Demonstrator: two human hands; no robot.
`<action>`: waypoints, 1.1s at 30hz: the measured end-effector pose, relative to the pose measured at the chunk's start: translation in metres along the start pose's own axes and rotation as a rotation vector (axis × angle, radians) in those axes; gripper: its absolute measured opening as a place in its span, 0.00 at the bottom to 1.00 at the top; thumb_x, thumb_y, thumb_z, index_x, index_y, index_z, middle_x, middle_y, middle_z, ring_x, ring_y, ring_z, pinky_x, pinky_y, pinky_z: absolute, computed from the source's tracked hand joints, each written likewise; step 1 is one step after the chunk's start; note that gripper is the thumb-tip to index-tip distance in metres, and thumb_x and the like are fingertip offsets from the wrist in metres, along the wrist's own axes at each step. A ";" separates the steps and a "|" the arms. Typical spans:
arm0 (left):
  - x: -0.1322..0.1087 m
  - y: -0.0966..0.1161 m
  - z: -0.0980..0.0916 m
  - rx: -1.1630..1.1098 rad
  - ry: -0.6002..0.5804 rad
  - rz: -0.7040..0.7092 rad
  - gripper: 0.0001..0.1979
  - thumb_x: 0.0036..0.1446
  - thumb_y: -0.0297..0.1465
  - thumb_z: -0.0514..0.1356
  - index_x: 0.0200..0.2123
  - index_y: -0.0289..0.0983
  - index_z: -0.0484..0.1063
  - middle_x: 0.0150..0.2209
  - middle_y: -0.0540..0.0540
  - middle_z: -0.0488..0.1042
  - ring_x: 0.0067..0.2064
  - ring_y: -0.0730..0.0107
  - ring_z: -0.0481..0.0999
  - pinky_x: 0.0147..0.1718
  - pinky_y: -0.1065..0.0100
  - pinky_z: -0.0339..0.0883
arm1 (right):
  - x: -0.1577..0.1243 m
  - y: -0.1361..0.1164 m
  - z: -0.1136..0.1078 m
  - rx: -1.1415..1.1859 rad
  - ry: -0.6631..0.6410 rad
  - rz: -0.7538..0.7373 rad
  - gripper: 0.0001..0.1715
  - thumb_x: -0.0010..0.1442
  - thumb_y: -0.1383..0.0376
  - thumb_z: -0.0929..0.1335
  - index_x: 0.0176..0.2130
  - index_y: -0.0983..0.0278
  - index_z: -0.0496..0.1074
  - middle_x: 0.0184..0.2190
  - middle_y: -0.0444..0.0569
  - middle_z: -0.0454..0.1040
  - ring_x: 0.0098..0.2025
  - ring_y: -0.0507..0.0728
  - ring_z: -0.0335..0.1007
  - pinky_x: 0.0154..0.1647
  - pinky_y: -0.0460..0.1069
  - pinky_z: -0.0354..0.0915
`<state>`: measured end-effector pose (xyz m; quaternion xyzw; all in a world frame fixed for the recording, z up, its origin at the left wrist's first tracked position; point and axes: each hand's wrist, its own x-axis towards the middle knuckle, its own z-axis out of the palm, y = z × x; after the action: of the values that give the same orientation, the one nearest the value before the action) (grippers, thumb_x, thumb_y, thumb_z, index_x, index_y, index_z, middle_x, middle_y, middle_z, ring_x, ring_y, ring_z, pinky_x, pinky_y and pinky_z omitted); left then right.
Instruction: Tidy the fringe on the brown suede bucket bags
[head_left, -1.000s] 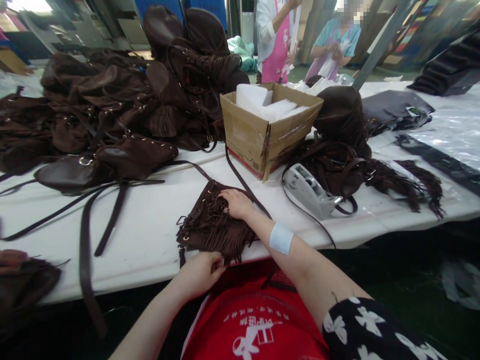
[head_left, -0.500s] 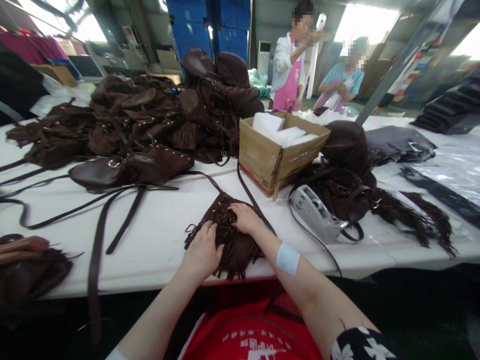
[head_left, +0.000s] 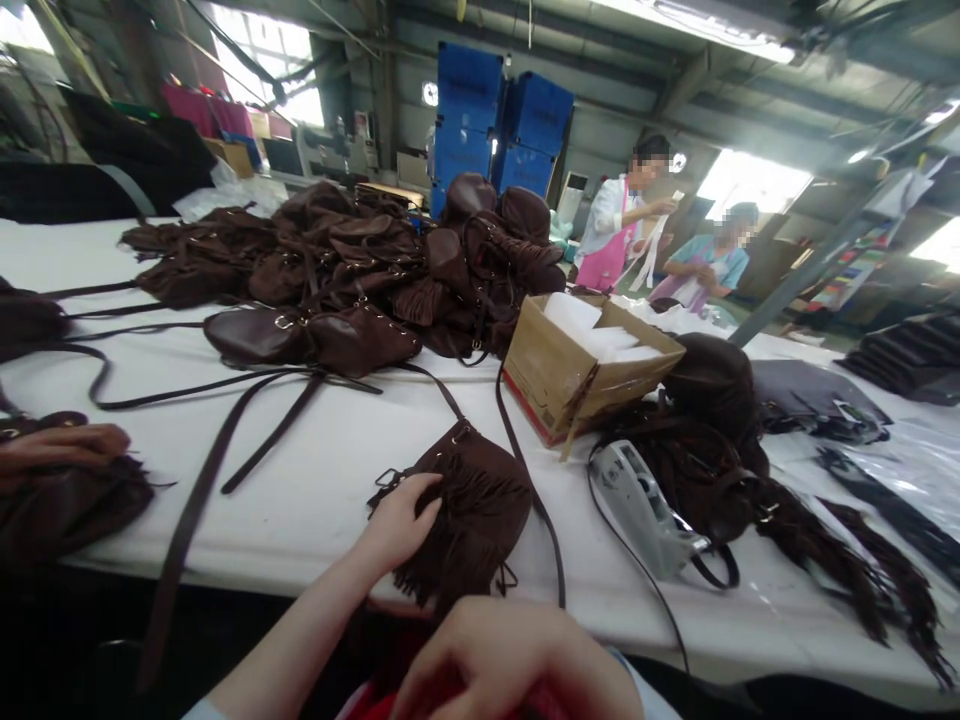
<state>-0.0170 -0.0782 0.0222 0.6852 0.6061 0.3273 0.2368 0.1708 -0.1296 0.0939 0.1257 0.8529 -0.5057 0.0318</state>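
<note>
A small dark brown fringed suede bag (head_left: 469, 505) lies on the white table (head_left: 315, 500) right in front of me, its thin strap looping toward the back. My left hand (head_left: 397, 520) rests on the bag's left side, fingers curled onto the fringe. My right hand (head_left: 510, 665) is close to the camera at the bottom edge, off the bag, its fingers curled in a loose fist; whether it holds anything is hidden.
A big pile of brown fringed bags (head_left: 352, 260) fills the back left, long straps (head_left: 225, 440) trailing forward. A cardboard box (head_left: 581, 365) with white foam, a grey tape dispenser (head_left: 645, 505) and more bags (head_left: 720, 430) lie right. Two people (head_left: 622, 225) stand behind.
My right hand left the bag and pulled back toward my body. My left hand moved up onto the bag's left side. The camera tilted up, showing more of the room.
</note>
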 end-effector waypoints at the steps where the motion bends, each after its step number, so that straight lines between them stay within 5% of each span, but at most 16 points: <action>1: -0.001 0.004 0.001 0.060 -0.015 0.038 0.19 0.56 0.32 0.53 0.50 0.36 0.70 0.53 0.40 0.72 0.56 0.61 0.70 0.58 0.56 0.62 | -0.004 -0.001 -0.006 0.025 0.078 0.009 0.21 0.61 0.52 0.67 0.51 0.54 0.73 0.44 0.41 0.78 0.45 0.52 0.74 0.46 0.42 0.65; 5: -0.004 0.022 0.012 0.297 -0.124 0.176 0.24 0.52 0.28 0.56 0.54 0.38 0.69 0.60 0.40 0.65 0.60 0.57 0.63 0.61 0.56 0.56 | -0.013 0.020 -0.045 -0.204 0.747 0.238 0.15 0.59 0.63 0.67 0.47 0.61 0.74 0.44 0.47 0.77 0.47 0.56 0.71 0.52 0.49 0.63; 7: -0.005 0.031 0.018 0.408 -0.188 0.187 0.22 0.50 0.26 0.55 0.50 0.37 0.71 0.56 0.39 0.68 0.56 0.54 0.67 0.56 0.54 0.60 | -0.012 0.039 -0.061 -0.357 0.885 0.372 0.17 0.55 0.67 0.69 0.46 0.62 0.75 0.45 0.50 0.76 0.49 0.58 0.70 0.54 0.53 0.62; 10: -0.002 0.040 0.020 0.495 -0.228 0.131 0.20 0.47 0.25 0.55 0.45 0.35 0.73 0.48 0.36 0.72 0.50 0.51 0.70 0.50 0.54 0.64 | -0.004 0.065 -0.064 -0.459 0.773 0.454 0.28 0.48 0.67 0.71 0.50 0.62 0.72 0.53 0.53 0.71 0.55 0.61 0.64 0.58 0.55 0.59; 14: -0.002 0.048 0.007 0.305 -0.399 0.090 0.12 0.46 0.29 0.56 0.36 0.37 0.74 0.39 0.41 0.75 0.41 0.59 0.74 0.41 0.63 0.67 | 0.013 0.089 -0.045 -0.540 0.702 0.519 0.37 0.48 0.63 0.71 0.58 0.60 0.66 0.59 0.54 0.64 0.61 0.64 0.57 0.59 0.58 0.57; 18: -0.017 0.053 -0.008 0.212 -0.516 0.085 0.07 0.46 0.34 0.58 0.29 0.41 0.74 0.35 0.46 0.76 0.36 0.63 0.75 0.35 0.67 0.66 | 0.022 0.101 -0.045 -0.569 0.795 0.483 0.31 0.53 0.71 0.66 0.57 0.58 0.68 0.56 0.49 0.68 0.59 0.58 0.59 0.59 0.55 0.57; 22: -0.019 0.055 -0.025 0.279 -0.574 0.091 0.07 0.46 0.33 0.58 0.29 0.41 0.75 0.33 0.48 0.78 0.35 0.62 0.75 0.33 0.67 0.65 | 0.023 0.094 -0.064 -0.544 0.698 0.405 0.27 0.53 0.76 0.62 0.50 0.59 0.73 0.50 0.46 0.74 0.54 0.54 0.65 0.58 0.50 0.58; 24: -0.003 0.054 -0.036 0.303 -0.558 0.107 0.08 0.48 0.31 0.56 0.28 0.41 0.75 0.31 0.48 0.78 0.33 0.64 0.75 0.32 0.68 0.64 | 0.026 0.081 -0.063 -0.580 0.635 0.397 0.23 0.55 0.73 0.62 0.48 0.60 0.74 0.47 0.47 0.75 0.51 0.55 0.67 0.55 0.50 0.60; 27: 0.034 0.046 -0.045 0.360 -0.381 0.158 0.11 0.53 0.30 0.53 0.31 0.40 0.76 0.34 0.47 0.79 0.36 0.65 0.76 0.36 0.68 0.65 | 0.041 0.060 -0.041 -0.671 0.559 0.440 0.16 0.56 0.65 0.64 0.44 0.64 0.75 0.44 0.53 0.75 0.47 0.60 0.68 0.50 0.53 0.64; 33: 0.081 0.016 -0.012 0.606 -0.372 0.188 0.22 0.49 0.36 0.61 0.48 0.38 0.74 0.51 0.40 0.74 0.52 0.57 0.71 0.51 0.64 0.62 | 0.069 0.044 -0.001 -0.641 0.548 0.544 0.18 0.59 0.58 0.63 0.40 0.68 0.74 0.38 0.59 0.75 0.43 0.64 0.69 0.45 0.56 0.65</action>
<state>-0.0106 -0.0017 0.0548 0.8246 0.5566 0.0233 0.0982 0.1147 -0.0956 0.0443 0.4555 0.8788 -0.1399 -0.0259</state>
